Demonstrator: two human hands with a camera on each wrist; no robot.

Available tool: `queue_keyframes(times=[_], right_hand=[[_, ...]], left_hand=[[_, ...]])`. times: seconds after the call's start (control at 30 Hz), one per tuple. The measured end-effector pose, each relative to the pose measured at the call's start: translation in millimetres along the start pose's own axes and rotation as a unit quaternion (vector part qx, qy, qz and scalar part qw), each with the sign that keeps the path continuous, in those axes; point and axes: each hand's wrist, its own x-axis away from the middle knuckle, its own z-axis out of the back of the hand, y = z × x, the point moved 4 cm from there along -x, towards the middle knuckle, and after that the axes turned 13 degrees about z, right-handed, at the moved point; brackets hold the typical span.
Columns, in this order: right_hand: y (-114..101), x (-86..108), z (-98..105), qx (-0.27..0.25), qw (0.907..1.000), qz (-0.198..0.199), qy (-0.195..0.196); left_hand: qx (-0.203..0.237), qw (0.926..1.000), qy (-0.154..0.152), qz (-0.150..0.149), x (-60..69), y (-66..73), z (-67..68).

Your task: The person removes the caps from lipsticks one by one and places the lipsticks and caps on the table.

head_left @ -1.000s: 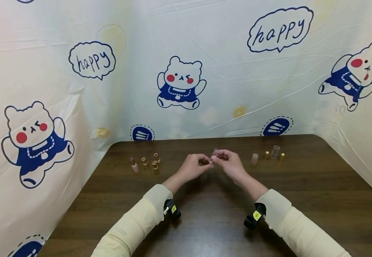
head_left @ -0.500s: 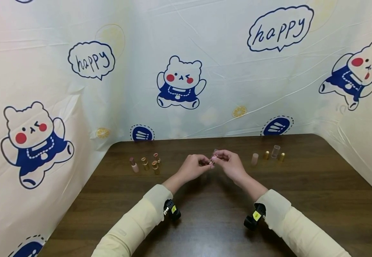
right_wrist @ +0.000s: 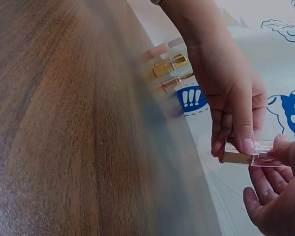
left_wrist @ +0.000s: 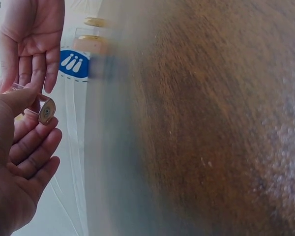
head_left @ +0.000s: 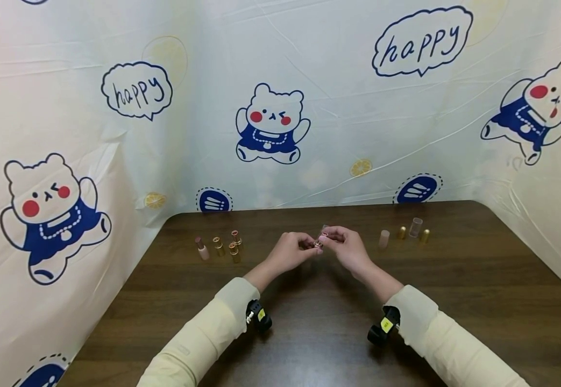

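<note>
A lipstick [right_wrist: 236, 156] with a gold-toned base is held between both hands above the far middle of the table. My left hand [head_left: 290, 251] pinches its base between thumb and fingers. At the other end, my right hand [head_left: 350, 250] pinches the clear cap [right_wrist: 265, 161]. Cap and base meet end to end in the right wrist view; I cannot tell how firmly they are joined. The fingers hide much of the lipstick in the head view. In the left wrist view, the flat end of the base [left_wrist: 47, 112] shows beyond the left thumb.
Left of the hands stand a pink lipstick [head_left: 202, 250] and several gold tubes [head_left: 234, 252]. On the right are a pale pink cap [head_left: 384, 239], two small gold caps [head_left: 424, 236] and a clear cap [head_left: 416, 228]. A printed curtain [head_left: 338, 134] hangs behind the brown table [head_left: 319, 333].
</note>
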Motion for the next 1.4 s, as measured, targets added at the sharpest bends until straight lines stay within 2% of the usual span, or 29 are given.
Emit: queue_keyframes(times=[0.47, 0.77, 0.97, 1.1, 1.4], right_hand=[[-1, 0.3, 1, 0.001, 0.9998, -0.018, 0.0], [0, 0.4, 2, -0.004, 1.0, -0.008, 0.001], [-5, -3.3, 13, -0.011, 0.9995, -0.006, 0.029], [-9, -7.3, 21, -0.004, 0.9991, -0.003, 0.042], [-4, -8.0, 26, 0.004, 0.9987, -0.024, 0.045]], left_hand=[[0.001, 1.0, -0.002, 0.005, 0.7, 2.0, 1.5], [0.001, 1.0, -0.003, 0.009, 2.5, 2.6, 2.6], [-0.002, 0.9999, -0.009, 0.005, 4.3, -8.5, 1.7], [0.001, 0.9999, -0.002, 0.011, 4.6, -16.3, 3.3], [0.007, 0.9998, 0.009, 0.017, 3.3, -20.1, 6.9]])
